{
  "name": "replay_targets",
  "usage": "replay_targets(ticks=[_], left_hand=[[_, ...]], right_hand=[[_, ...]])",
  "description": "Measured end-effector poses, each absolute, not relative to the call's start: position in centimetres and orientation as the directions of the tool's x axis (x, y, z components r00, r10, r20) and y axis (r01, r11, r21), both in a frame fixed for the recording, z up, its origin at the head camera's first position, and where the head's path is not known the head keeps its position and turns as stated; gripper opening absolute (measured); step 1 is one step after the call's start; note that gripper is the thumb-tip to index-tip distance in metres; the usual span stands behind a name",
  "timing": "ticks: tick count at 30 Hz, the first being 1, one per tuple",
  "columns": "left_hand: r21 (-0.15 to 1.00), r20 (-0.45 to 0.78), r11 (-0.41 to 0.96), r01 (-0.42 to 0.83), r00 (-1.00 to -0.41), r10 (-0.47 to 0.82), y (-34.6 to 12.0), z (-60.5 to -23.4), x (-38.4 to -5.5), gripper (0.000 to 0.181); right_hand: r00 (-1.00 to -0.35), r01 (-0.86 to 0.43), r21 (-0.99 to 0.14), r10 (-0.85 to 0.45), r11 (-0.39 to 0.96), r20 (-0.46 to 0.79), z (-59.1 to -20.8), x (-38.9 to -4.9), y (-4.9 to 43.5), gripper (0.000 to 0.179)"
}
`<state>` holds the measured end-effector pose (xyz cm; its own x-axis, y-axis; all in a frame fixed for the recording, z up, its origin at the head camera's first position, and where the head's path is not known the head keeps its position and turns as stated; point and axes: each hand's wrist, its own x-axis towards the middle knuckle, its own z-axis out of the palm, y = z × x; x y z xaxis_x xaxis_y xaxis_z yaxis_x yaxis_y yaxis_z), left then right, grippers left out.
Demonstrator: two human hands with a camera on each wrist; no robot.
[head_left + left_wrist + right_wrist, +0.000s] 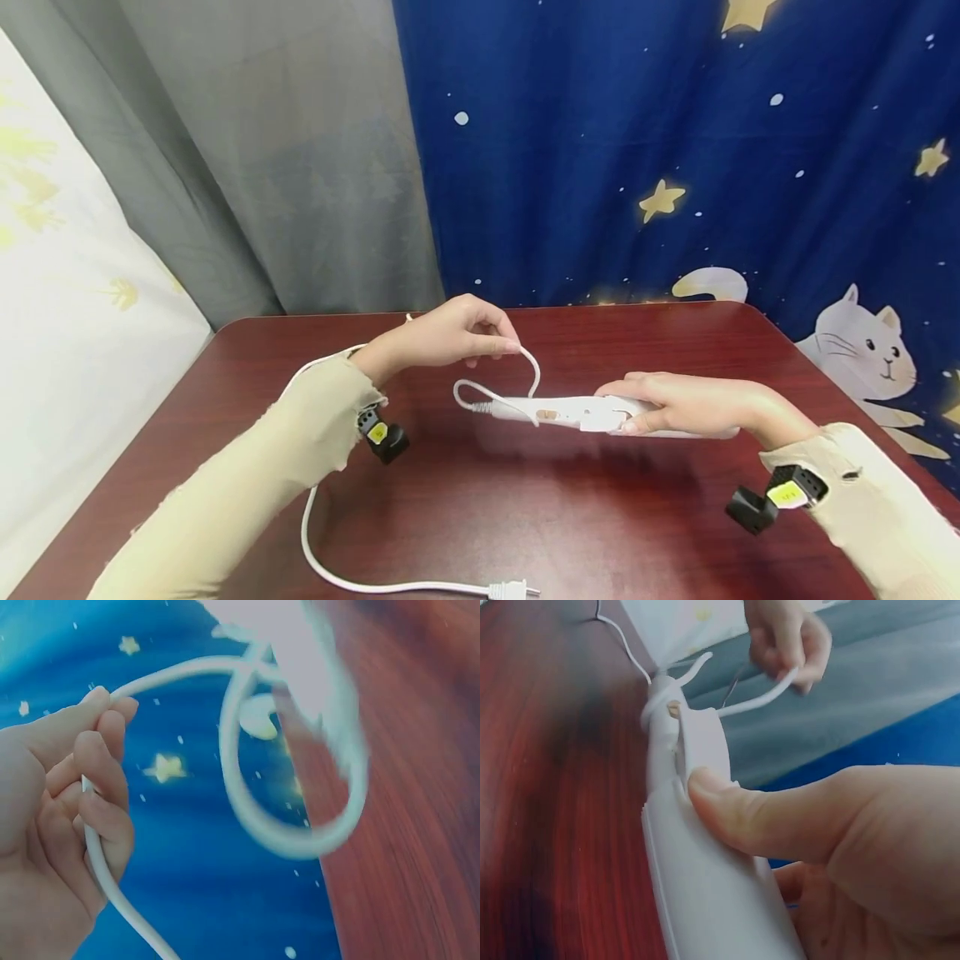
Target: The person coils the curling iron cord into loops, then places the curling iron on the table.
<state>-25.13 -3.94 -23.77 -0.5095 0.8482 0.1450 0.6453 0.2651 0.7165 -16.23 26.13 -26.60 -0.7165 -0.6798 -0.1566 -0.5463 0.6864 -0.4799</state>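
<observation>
My right hand [693, 404] grips a white hair straightener [577, 412] around its body, thumb lying on the near side. In the right wrist view that thumb [742, 814] presses against a raised white piece of the straightener [712, 877]. My left hand [461, 329], up and to the left of the handle end, pinches the white power cord [176, 673] between thumb and fingertips. From there the cord makes a loop and crosses over the handle near its ribbed cord sleeve [482, 407]. Below the pinch, more cord runs through the curled fingers of the left hand.
The rest of the cord trails behind the left forearm to a two-pin plug [513, 590] at the near edge of the view. All of this is over a dark red wooden table [450, 508]. A grey curtain [315, 167] and a blue starry curtain [562, 167] hang behind.
</observation>
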Motion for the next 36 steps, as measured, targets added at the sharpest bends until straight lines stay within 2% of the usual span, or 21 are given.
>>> replay_targets(ticks=[6,12,17,20,25,33,36], left_hand=[[0.705,0.183,0.264,0.659,-0.528,0.830,-3.5,-23.3,-22.9,0.011],[0.702,0.174,0.253,0.666,-0.506,0.845,-4.2,-24.5,-22.0,0.017],[0.758,0.144,0.232,0.610,-0.504,0.852,-4.7,-26.5,-22.0,0.025],[0.804,0.135,0.222,0.551,-0.533,0.836,-4.8,-27.9,-22.3,0.026],[0.859,0.125,0.197,0.474,-0.566,0.815,-4.6,-29.7,-23.3,0.024],[0.877,0.109,0.181,0.445,-0.551,0.828,-3.7,-31.1,-24.7,0.020],[0.909,0.070,0.181,0.375,-0.566,0.822,-3.2,-31.1,-24.8,0.022]], right_hand=[[-0.764,-0.541,-0.487,-0.642,0.686,-0.056,-27.0,-17.7,27.0,0.042],[-0.823,-0.519,-0.462,-0.566,0.719,0.045,-26.6,-18.2,27.8,0.046],[-0.848,-0.497,-0.491,-0.519,0.715,0.103,-26.0,-18.0,28.2,0.047],[-0.859,-0.483,-0.496,-0.501,0.722,0.107,-25.5,-17.6,28.4,0.049],[-0.838,-0.512,-0.513,-0.532,0.689,0.122,-24.6,-16.8,28.2,0.048],[-0.762,-0.610,-0.501,-0.628,0.614,0.158,-24.3,-15.4,27.3,0.042],[-0.757,-0.608,-0.519,-0.636,0.601,0.150,-24.5,-15.2,26.9,0.040]])
